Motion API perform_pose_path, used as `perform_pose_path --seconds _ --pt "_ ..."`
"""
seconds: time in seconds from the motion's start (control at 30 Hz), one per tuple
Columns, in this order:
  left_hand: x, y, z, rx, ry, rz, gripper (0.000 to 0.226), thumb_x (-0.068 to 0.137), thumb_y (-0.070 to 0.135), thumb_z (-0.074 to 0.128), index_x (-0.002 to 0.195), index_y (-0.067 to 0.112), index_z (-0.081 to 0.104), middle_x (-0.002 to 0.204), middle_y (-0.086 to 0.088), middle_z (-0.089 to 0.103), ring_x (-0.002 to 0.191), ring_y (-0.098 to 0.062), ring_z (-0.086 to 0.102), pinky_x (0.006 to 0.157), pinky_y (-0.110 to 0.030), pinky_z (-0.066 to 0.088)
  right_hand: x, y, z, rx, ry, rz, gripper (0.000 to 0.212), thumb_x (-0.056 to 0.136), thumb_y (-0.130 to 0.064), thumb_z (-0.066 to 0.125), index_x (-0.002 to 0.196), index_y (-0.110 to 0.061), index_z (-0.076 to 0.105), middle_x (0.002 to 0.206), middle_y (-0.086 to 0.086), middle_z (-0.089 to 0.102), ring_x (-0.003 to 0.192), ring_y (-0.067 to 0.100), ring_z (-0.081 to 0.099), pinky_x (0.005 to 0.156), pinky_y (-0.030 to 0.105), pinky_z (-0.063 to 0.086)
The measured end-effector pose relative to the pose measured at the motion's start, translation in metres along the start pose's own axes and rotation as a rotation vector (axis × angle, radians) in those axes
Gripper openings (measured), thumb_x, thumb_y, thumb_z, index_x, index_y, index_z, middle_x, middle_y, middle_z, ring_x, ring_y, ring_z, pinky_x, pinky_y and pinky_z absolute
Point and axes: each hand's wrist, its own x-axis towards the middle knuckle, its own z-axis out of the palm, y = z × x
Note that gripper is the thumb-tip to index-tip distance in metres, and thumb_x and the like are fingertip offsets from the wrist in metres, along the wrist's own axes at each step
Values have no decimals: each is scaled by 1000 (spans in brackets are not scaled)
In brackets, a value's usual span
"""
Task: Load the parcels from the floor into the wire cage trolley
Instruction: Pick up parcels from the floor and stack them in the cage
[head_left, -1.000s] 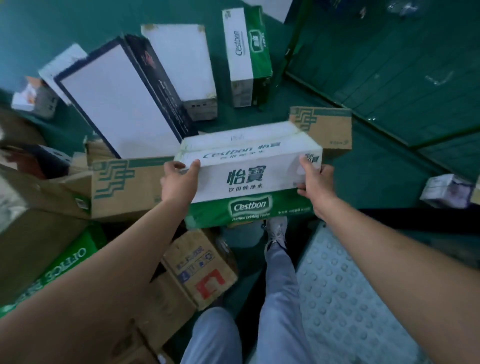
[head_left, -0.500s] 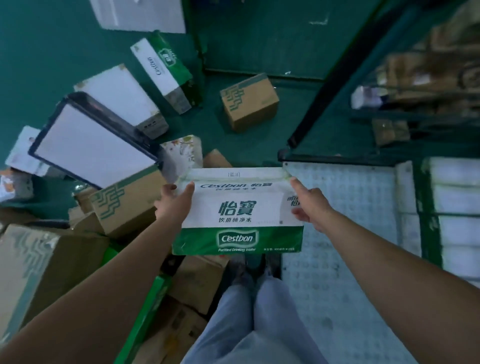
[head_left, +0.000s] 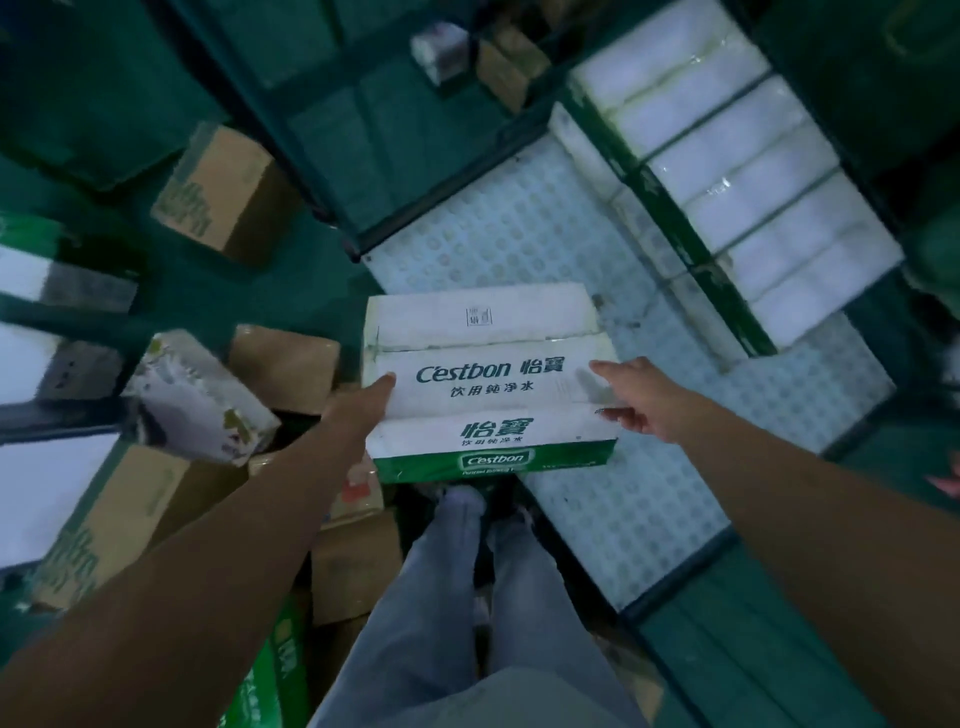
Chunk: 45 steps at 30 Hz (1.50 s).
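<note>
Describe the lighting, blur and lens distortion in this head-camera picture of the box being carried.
Head view: dim, green-tinted light; the Cestbon box print is sharp, the floral parcel at left is motion-blurred; the stacked white cartons glare pale; wide-angle bending curves the trolley floor edges.

Cestbon box (head_left: 488, 384) carried over trolley floor (head_left: 519, 234)

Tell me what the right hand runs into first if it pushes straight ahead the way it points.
The right hand points up-left across the Cestbon carton it holds, so it would press into that carton's side first; depth is unclear.
</note>
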Motion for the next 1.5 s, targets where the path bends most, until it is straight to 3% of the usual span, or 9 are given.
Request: perform_pose_path --seconds 0.1,0.23,0.43,0.6,0.73,0.87,1.17,1.37,1.5 --pt "-2 2 52 67 -89 12 103 71 72 73 146 4 50 144 -9 55 118 -33 61 100 -41 52 9 48 -36 111 82 54 57 93 -48 69 132 -13 45 102 16 68 58 18 69 39 19 40" --pt "17 -11 114 104 -124 13 125 43 84 71 142 10 57 143 -8 58 124 -30 60 110 -43 47 21 106 -81 286 110 122 73 89 -38 77 142 -6 37 121 16 59 57 22 73 46 28 57" --pt "-43 -5 200 170 -303 -8 50 97 52 64 129 14 58 123 -4 61 111 -23 60 105 -34 48 33 184 -139 319 155 152 84 88 -41 77 148 -3 32 127 16 56 73 27 74 79 40 64" --pt "-49 -26 252 228 -457 -79 62 87 58 73 134 19 64 123 -10 71 111 -31 68 94 -45 58 44 239 -178 296 175 200 78 87 -41 78 142 1 40 104 17 59 76 31 73 78 44 64" --pt "-67 -43 296 320 -469 -136 44 90 53 72 117 20 65 114 -13 68 104 -31 66 84 -40 59 54 264 -210 218 210 176 88 88 -43 77 150 -3 29 125 22 57 79 30 69 49 29 56" --pt "-68 -60 344 355 -494 -237 46 86 50 77 110 14 64 113 -18 68 102 -32 66 95 -42 56 71 293 -237 251 292 150 94 90 -40 76 157 -8 18 149 16 39 112 32 62 69 37 62" --pt "-88 -93 460 345 -623 -307 42 88 43 77 106 9 63 118 -16 68 103 -29 63 87 -36 51 109 344 -317 134 436 49 90 90 -44 73 155 -9 21 151 14 36 132 31 47 105 41 47" --pt "-107 -93 541 361 -692 -335 45 84 45 80 112 11 67 120 -10 68 104 -30 65 84 -37 53 133 357 -382 31 542 2 92 92 -45 70 159 -11 17 158 16 25 139 33 41 108 38 41" --pt "-127 -75 589 367 -748 -257 45 92 42 73 126 15 62 131 -8 61 117 -29 61 102 -39 50 145 356 -429 1 593 -55 90 92 -44 70 159 -13 18 160 15 25 140 34 40 108 38 40"
